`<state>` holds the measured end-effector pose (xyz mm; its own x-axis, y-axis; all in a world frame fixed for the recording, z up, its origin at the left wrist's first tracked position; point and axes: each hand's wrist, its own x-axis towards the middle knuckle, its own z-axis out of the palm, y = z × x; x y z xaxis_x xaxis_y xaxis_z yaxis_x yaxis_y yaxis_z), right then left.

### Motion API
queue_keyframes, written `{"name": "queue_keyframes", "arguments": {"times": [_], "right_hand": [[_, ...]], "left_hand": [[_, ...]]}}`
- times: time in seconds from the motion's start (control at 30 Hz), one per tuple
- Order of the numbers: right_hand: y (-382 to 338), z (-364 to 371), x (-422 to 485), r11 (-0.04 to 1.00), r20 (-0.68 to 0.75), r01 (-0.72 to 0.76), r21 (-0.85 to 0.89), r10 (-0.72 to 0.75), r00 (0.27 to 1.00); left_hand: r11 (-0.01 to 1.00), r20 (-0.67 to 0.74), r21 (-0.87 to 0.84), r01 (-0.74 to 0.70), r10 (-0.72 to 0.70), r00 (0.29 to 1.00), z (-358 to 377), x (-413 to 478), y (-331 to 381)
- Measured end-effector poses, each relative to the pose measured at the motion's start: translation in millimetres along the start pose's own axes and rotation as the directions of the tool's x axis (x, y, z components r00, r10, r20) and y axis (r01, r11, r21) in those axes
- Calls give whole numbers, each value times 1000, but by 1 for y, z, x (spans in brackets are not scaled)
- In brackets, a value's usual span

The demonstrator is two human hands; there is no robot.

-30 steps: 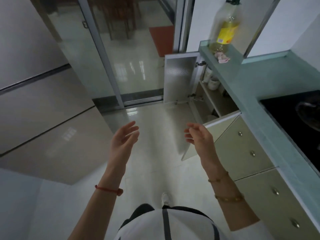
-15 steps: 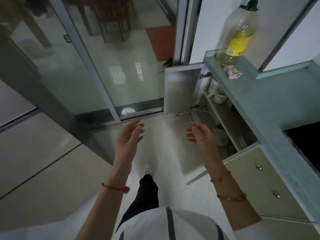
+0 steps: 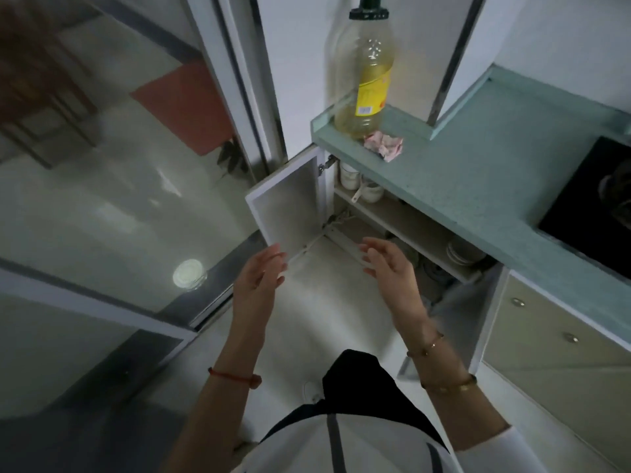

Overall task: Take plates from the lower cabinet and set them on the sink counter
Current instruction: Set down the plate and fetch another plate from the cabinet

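The lower cabinet (image 3: 403, 220) stands open under the teal counter (image 3: 478, 179), both doors swung out. A stack of white plates (image 3: 461, 252) lies on its middle shelf at the right, and darker dishes (image 3: 432, 273) sit below, partly hidden. My left hand (image 3: 259, 278) is raised in front of the left door (image 3: 290, 213), fingers apart, holding nothing. Just outside the cabinet opening, left of the plates, my right hand (image 3: 389, 264) hovers empty with its fingers spread.
An oil bottle (image 3: 367, 73) and a crumpled pink paper (image 3: 384, 145) sit on the counter's far end. White cups (image 3: 360, 186) stand on the upper shelf. A black cooktop (image 3: 587, 206) lies at the right, drawers (image 3: 553, 336) below it. A glass sliding door (image 3: 119, 199) runs along the left.
I have stepped closer to the open cabinet and the view has turned toward it. Both empty hands have moved forward toward the opening; the plates inside have come into sight.
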<state>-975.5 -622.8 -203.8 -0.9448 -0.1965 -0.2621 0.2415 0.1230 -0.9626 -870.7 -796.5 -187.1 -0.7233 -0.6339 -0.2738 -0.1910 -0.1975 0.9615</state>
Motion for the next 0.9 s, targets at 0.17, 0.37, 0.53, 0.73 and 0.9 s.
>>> {"name": "queue_keyframes", "arguments": {"times": [0.17, 0.37, 0.53, 0.73, 0.9], "right_hand": [[5, 4, 44, 999, -162, -41, -1, 41, 986], [11, 2, 105, 990, -338, -87, 106, 119, 934], [16, -1, 149, 980, -427, -129, 149, 181, 886], [30, -4, 190, 974, -523, -170, 147, 223, 823], [63, -1, 217, 961, -590, -213, 177, 277, 759]], "left_hand": [[988, 217, 153, 32, -65, 974, 26, 76, 2], [981, 338, 187, 53, -115, 934, 76, 161, 4], [965, 440, 261, 9, -127, 889, 112, 222, 9], [934, 508, 356, 22, -213, 835, 146, 277, -6], [919, 570, 394, 6, -249, 782, 168, 315, -33]]}}
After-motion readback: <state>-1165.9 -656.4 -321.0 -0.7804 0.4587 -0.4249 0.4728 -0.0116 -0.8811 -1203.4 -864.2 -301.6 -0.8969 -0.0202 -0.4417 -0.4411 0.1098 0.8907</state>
